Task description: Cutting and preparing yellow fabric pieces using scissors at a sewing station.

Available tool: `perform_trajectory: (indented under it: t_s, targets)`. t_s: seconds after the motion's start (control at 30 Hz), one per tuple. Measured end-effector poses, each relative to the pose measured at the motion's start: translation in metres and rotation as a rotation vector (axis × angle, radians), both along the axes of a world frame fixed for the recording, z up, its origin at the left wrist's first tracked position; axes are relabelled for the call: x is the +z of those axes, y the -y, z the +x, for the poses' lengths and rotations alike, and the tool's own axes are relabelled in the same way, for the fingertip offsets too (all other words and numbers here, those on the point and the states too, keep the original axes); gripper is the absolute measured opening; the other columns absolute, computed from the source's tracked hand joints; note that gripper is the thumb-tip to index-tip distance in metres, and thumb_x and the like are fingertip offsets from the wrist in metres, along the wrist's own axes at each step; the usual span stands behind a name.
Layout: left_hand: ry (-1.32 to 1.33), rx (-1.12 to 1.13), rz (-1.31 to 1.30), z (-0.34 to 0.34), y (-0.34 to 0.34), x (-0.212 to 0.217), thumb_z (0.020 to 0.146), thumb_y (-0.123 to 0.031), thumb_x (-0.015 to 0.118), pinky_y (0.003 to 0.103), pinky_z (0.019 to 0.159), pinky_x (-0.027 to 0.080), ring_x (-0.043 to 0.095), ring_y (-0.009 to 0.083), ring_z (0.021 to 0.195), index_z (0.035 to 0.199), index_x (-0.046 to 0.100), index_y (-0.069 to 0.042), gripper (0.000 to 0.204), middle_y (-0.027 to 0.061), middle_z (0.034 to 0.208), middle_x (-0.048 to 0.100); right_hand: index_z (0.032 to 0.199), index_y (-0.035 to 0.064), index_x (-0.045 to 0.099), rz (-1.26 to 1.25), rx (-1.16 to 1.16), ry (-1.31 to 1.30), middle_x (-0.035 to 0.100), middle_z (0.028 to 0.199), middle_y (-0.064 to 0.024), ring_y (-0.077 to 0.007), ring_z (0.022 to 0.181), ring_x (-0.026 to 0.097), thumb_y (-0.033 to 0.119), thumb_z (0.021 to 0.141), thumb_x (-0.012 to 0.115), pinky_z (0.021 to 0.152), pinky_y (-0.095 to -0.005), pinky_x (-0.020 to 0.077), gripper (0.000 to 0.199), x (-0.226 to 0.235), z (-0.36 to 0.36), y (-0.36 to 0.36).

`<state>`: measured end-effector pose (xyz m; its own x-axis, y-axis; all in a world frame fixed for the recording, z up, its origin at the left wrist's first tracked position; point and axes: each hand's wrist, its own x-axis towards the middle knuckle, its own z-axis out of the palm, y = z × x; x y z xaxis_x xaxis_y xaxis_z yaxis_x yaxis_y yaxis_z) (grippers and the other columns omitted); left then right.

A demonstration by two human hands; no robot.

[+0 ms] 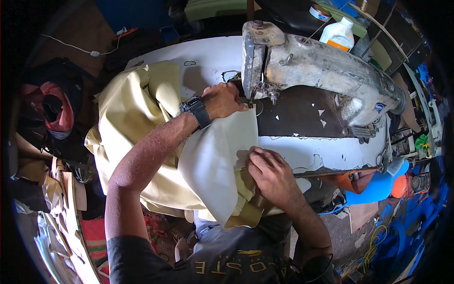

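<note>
A large piece of cream-yellow synthetic leather lies bunched on the left of the sewing machine. Its white backing is turned up toward me in the middle. My left hand, below a dark wristwatch, has its fingers curled on the material right beside the needle and presser foot. Nearer my body, my right hand pinches the right edge of the same material with bent fingers. The material's edge reaches under the machine head; the exact needle point is partly hidden by my left hand.
The white, chipped machine table has small white scraps on its dark bed. Behind the machine stands a white bottle beside a round tin. Blue material hangs at the right; offcuts lie at the left.
</note>
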<state>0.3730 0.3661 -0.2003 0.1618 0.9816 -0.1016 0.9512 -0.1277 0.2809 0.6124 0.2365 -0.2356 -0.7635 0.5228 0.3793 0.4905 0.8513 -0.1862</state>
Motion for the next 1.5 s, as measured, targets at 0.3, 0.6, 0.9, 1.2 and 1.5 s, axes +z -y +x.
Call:
perform_trajectory:
  t_s: [0.3, 0.6, 0.9, 1.2, 1.5]
  targets:
    - [0.017, 0.035, -0.01, 0.001, 0.005, -0.001, 0.081, -0.053, 0.075, 0.043, 0.086, 0.057, 0.074, 0.0313, 0.092, 0.092, 0.078, -0.01, 0.045, 0.0148, 0.095, 0.076, 0.108, -0.0016, 0.068, -0.039, 0.03, -0.007, 0.062, 0.12, -0.0153, -0.0305, 0.123, 0.06, 0.009, 0.085, 0.065, 0.107, -0.046, 0.0488, 0.025, 0.002, 0.003, -0.004]
    - [0.034, 0.042, 0.016, -0.001, 0.004, -0.004, 0.08, -0.052, 0.077, 0.041, 0.085, 0.058, 0.074, 0.0293, 0.089, 0.094, 0.077, -0.01, 0.044, 0.0128, 0.092, 0.076, 0.106, -0.0015, 0.068, -0.009, 0.004, -0.034, 0.064, 0.119, -0.0129, -0.0295, 0.12, 0.063, 0.006, 0.081, 0.064, 0.101, -0.0434, 0.0524, 0.026, 0.0, 0.001, -0.004]
    - [-0.13, -0.249, 0.424, 0.006, 0.038, 0.005, 0.088, -0.033, 0.07, 0.046, 0.079, 0.057, 0.073, 0.0306, 0.085, 0.086, 0.075, -0.01, 0.024, 0.0142, 0.088, 0.073, 0.104, -0.002, 0.068, 0.015, 0.016, -0.082, 0.064, 0.117, -0.0147, -0.0306, 0.12, 0.062, 0.007, 0.084, 0.062, 0.102, -0.0444, 0.0512, 0.023, -0.001, 0.0, -0.001]
    - [-0.066, -0.453, 0.409, 0.023, 0.081, -0.022, 0.087, -0.006, 0.062, 0.041, 0.089, 0.055, 0.065, 0.0365, 0.101, 0.1, 0.065, 0.003, 0.016, 0.0185, 0.11, 0.064, 0.108, -0.0002, 0.067, 0.03, -0.012, -0.146, 0.064, 0.119, -0.0128, -0.0311, 0.12, 0.061, 0.004, 0.076, 0.068, 0.101, -0.0423, 0.051, 0.033, -0.003, -0.002, 0.008]
    - [-0.025, -0.422, 0.454, 0.018, 0.083, -0.046, 0.086, -0.008, 0.058, 0.044, 0.098, 0.052, 0.06, 0.0357, 0.113, 0.107, 0.065, 0.003, 0.024, 0.019, 0.124, 0.058, 0.11, 0.0023, 0.072, -0.76, -0.282, -0.51, 0.074, 0.101, -0.0092, -0.0191, 0.091, 0.071, 0.008, 0.091, 0.071, 0.079, -0.0363, 0.056, 0.02, 0.006, -0.006, -0.094]
